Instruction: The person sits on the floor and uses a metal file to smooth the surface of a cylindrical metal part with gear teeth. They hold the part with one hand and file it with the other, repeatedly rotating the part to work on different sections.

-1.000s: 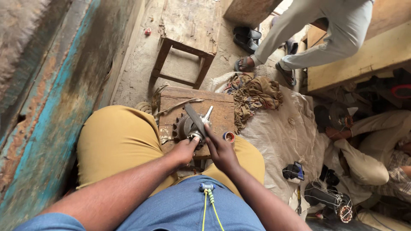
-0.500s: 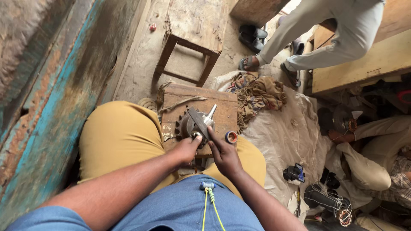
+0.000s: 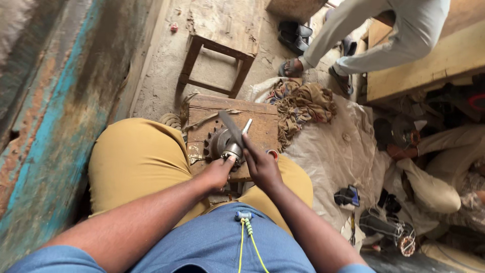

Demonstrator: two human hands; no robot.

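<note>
Left hand [image 3: 218, 173] gripping toothed grey metal sprocket hub [image 3: 221, 145] on worn wooden tabletop [image 3: 262, 129] | right hand [image 3: 261, 167] clenching flat dark metal file [image 3: 231, 128] against it.

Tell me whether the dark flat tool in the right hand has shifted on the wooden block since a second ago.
Cannot tell. The flat tool lies over the toothed gear on the wooden block much as before; only the head camera clearly moved. The right hand holds it.
</note>
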